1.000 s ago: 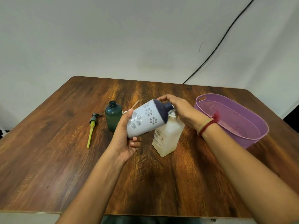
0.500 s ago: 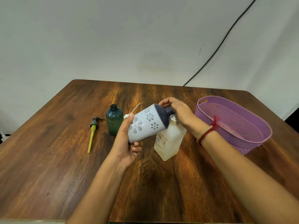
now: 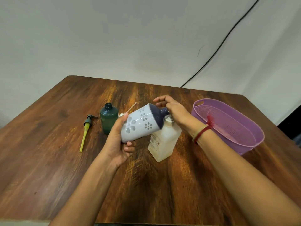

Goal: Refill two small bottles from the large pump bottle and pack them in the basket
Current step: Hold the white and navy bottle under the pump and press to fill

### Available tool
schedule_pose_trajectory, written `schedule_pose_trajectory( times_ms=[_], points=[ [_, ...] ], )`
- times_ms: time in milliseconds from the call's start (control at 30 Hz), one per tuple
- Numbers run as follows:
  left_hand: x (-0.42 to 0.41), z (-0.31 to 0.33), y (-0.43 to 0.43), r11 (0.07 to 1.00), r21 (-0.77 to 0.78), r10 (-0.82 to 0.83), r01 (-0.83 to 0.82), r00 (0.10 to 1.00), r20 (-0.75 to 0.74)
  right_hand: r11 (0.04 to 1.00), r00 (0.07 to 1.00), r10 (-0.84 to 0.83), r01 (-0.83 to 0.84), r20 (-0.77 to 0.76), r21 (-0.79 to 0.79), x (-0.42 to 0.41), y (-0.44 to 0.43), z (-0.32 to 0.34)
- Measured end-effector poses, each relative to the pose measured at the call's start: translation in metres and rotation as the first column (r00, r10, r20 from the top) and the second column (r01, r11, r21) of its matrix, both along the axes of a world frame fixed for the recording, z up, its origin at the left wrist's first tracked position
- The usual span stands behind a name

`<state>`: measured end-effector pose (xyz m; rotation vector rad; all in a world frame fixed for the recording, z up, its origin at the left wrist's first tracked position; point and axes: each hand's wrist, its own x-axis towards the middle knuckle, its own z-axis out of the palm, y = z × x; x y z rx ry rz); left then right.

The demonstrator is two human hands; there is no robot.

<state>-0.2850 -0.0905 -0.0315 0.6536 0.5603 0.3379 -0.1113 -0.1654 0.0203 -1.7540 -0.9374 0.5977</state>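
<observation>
My left hand (image 3: 117, 141) grips the base of the large white bottle (image 3: 140, 123), which has flower cut-outs and a dark blue top. It is tipped to the right, its neck over the mouth of a small pale translucent bottle (image 3: 162, 142) standing on the table. My right hand (image 3: 172, 110) curls around the place where the two necks meet, holding the top of the pale bottle. A small dark green bottle (image 3: 108, 119) stands open to the left. The purple basket (image 3: 254, 141) sits at the right with nothing in it.
A grey pump head with a yellow tube (image 3: 86, 131) lies on the wooden table (image 3: 48, 160) left of the green bottle. A thin pale tube (image 3: 132, 107) pokes out behind my left hand. A black cable (image 3: 219, 46) runs down the wall behind.
The large bottle stays tipped over the pale bottle, and both hands keep their hold. Only the view has shifted slightly.
</observation>
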Motion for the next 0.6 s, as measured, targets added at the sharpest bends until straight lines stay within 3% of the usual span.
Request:
schedule_pose_trajectory(
  times_ms=[133,300,600],
  points=[
    [0.001,0.005,-0.001,1.0,0.007,0.006,-0.006,1.0,0.018,0.995,0.995,0.069,-0.064,0.076,-0.073,0.002,-0.003,0.015],
    [0.006,0.003,-0.003,1.0,0.014,0.012,-0.012,1.0,-0.001,0.999,1.0,0.019,-0.02,0.016,0.047,0.003,-0.008,0.006],
    [0.001,0.007,-0.003,1.0,0.027,-0.005,0.005,1.0,0.004,0.984,0.963,0.122,-0.085,0.242,-0.158,0.007,-0.009,0.022]
  ],
)
